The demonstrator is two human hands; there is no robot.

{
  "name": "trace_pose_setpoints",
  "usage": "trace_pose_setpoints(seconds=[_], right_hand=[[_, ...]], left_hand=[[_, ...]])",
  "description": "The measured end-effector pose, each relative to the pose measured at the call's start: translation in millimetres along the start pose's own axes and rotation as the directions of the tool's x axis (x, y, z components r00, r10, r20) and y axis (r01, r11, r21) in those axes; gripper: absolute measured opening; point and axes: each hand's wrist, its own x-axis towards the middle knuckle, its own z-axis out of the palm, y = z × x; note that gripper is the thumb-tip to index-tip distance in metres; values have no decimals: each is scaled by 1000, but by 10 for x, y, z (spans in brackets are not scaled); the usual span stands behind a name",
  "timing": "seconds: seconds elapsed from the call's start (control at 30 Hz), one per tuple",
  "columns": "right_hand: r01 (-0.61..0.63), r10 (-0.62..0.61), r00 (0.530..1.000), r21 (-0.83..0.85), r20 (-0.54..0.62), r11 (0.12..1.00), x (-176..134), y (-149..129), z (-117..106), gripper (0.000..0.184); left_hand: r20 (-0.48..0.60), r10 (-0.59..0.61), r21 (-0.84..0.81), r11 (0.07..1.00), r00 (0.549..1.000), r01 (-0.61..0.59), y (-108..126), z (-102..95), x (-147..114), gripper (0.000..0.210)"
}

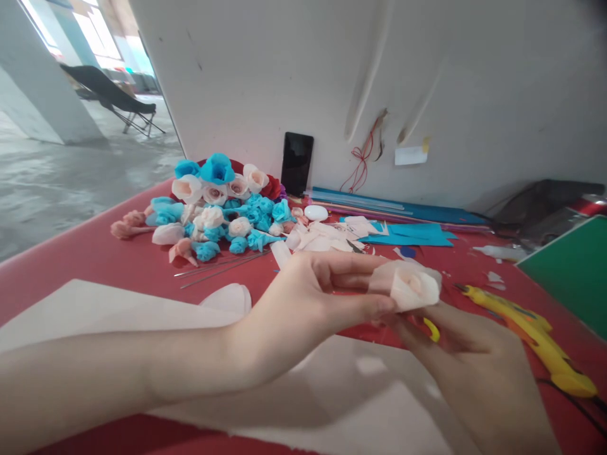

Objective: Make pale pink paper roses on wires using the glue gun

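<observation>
A pale cream paper flower (pixel 415 288) is held up above the red table. My left hand (pixel 315 294) pinches its left side, thumb in front and fingers behind, where a loose petal sticks out. From below, my right hand (pixel 478 363) has its fingertips closed at the flower's base, which is mostly hidden. Part of a yellow curved object (pixel 431 330) shows just under the flower, behind the right hand. Large pale paper sheets (pixel 303 398) lie beneath both hands, and rounded cut paper petals (pixel 230 298) rest by my left wrist.
Blue, white and pink paper flowers (pixel 258 212) are heaped at the back left, beside thin wires (pixel 213 268). A phone (pixel 296 163) leans on the wall. Paper scraps (pixel 322 237) and blue strips (pixel 408 234) lie behind my hands. A yellow glue gun (pixel 535 335) is at right, near a green board (pixel 569 278).
</observation>
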Motion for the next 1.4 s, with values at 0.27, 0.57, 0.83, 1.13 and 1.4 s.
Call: trace_pose_setpoints(seconds=[0.27,0.57,0.83,1.13,1.4], right_hand=[[5,-5,1000,0,8,1000,-34,39,9,17],[-36,35,996,18,81,999,-25,69,-25,23],[-246,231,969,246,90,937,-86,-46,29,14],[-491,374,865,409,335,769,-51,-24,-63,15],[-654,383,753,547,535,523,-71,104,-68,12]], left_hand=[[-18,-30,59,998,999,31,3,5,-7,22],[-91,-46,17,999,995,48,32,2,20,4],[-113,-57,0,998,992,57,3,-1,30,6],[-121,8,5,1000,993,-7,11,-21,44,20],[151,-20,-101,994,988,36,-83,-88,80,19]])
